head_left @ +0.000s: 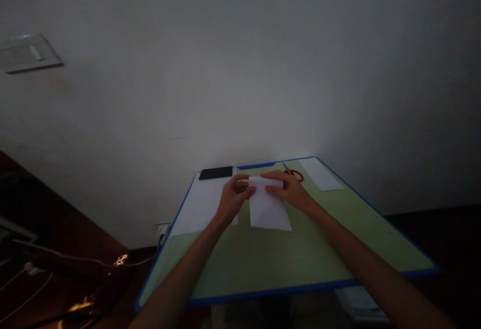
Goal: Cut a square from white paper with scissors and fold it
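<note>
Between my two hands is a small sheet of white paper (266, 211), its upper edge raised and its lower part slanting down toward the table. My left hand (236, 193) pinches the paper's upper left edge between thumb and fingers. On the other side, my right hand (287, 188) grips the upper right part, thumb in front and fingers along the top edge. Just beyond my right hand lie red-handled scissors (296, 173), partly hidden by it. Whether the paper is folded at the top I cannot tell.
The green table (285, 264) has a blue rim and stands against a pale wall (240, 68). A large white sheet (199, 203) lies at left, with a flat black object (215, 172) on its far end. A white paper strip (321, 175) lies far right. Cables (93, 260) run at lower left.
</note>
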### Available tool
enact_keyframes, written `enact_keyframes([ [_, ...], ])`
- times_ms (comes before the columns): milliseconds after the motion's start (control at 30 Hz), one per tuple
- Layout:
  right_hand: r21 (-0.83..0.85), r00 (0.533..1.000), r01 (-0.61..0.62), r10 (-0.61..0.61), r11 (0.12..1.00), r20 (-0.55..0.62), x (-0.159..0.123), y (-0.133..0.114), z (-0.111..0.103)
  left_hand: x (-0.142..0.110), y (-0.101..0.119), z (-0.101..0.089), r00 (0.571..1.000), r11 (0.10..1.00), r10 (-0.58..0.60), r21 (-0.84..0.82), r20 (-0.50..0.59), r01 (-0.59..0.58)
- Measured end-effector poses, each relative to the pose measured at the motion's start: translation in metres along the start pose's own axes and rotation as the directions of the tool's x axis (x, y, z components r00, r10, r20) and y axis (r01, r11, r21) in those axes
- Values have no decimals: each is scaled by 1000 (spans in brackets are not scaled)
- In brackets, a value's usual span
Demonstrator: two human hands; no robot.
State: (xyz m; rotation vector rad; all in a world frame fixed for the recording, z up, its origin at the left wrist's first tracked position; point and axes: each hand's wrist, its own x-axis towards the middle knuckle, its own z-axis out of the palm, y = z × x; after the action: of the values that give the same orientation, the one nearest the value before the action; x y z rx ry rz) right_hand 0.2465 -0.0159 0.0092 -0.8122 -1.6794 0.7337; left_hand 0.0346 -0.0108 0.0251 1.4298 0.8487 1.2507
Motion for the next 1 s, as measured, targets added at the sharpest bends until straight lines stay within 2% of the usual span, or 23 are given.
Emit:
enact_keyframes([
  [300, -48, 1000, 1, 0, 999, 11, -2, -5, -2, -1, -1, -4, 989, 985, -110, -126, 98, 122],
  [467, -66, 999, -47, 48, 997, 18, -3, -8, 0, 0, -2, -4, 989, 985, -140, -100, 43, 144],
  [600, -53, 996, -82, 83, 995, 27, -3, -9, -1, -1, 0, -3, 989, 985, -145, -91, 37, 148],
  [867, -34, 994, -100, 102, 994, 41, -3, -7, -3, -3, 4, 0, 990, 986, -139, -91, 31, 141],
  [1000, -118, 997, -57, 62, 991, 43, -3, -9, -2, -1, -1, -1, 994, 994, -103, -42, 20, 104],
])
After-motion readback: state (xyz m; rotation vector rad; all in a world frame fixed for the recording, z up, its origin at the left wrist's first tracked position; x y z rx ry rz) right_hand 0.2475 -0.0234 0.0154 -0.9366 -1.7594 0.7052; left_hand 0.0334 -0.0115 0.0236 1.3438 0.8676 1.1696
